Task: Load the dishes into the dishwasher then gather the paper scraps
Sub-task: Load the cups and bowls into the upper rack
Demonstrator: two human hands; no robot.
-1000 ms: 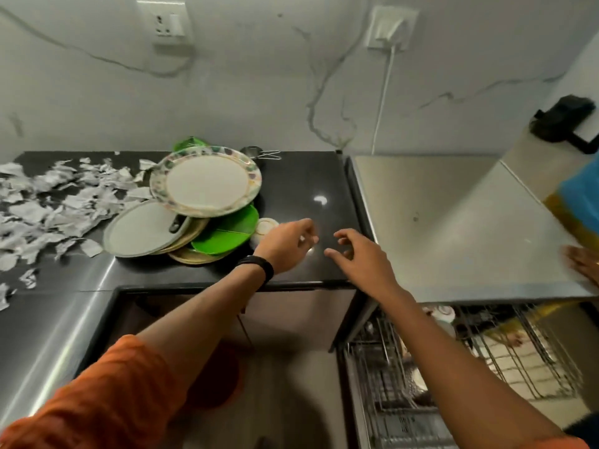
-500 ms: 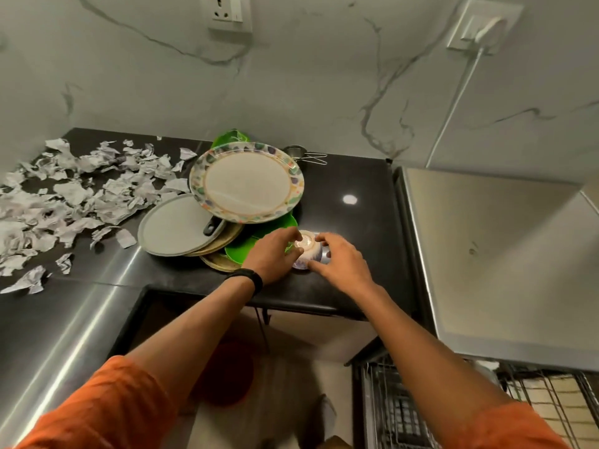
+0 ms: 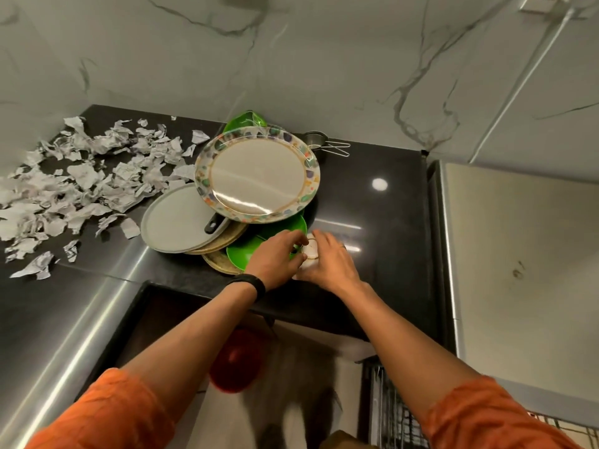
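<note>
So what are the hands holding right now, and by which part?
A small white cup, held between both hands: the left hand grips its left side at the rim, the right hand its right side.

Only a sliver of the small white gold-rimmed cup (image 3: 311, 251) shows between the left hand (image 3: 277, 259) and right hand (image 3: 332, 262), which cover its body. The round plate with a multicoloured border (image 3: 256, 176) hides most of the green plastic plates (image 3: 270, 236) and whatever the black handle (image 3: 212, 223) belongs to. The torn paper scraps (image 3: 81, 183) run off the left edge, the wire dishwasher rack (image 3: 389, 419) off the near edge. The red round object (image 3: 236, 361) below the black counter (image 3: 382, 241) is too blurred to identify.
</note>
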